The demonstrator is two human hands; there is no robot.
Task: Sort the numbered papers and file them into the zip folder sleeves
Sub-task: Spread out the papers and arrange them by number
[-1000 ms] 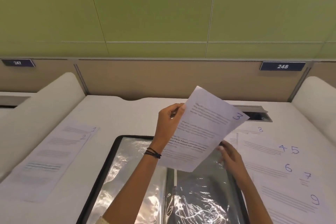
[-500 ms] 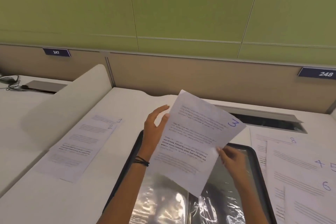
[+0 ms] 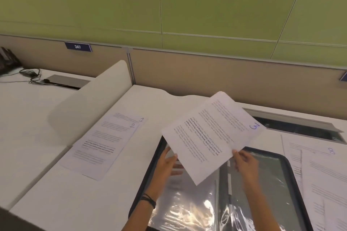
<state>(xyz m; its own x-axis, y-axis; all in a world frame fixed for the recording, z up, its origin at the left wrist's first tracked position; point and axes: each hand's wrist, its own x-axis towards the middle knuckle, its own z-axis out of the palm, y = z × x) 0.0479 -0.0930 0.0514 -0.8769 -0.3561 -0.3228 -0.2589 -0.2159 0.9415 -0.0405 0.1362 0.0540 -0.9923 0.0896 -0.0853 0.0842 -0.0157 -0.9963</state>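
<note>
Centre frame, sheet 3: is hanging tilted in the air above the zip folder, with its handwritten number turned toward the right.
Right hand: is pinching the lower right edge of sheet 3 between thumb and fingers.
Left hand: is hovering with fingers spread and straight at the lower left edge of sheet 3, gripping nothing; contact is unclear.
Zip folder: is lying open on the desk, lower centre, its clear sleeves shining.
Left of frame: sheets 1 and 2 are lying stacked.
Right edge: sheet 8 is lying among other papers.
</note>
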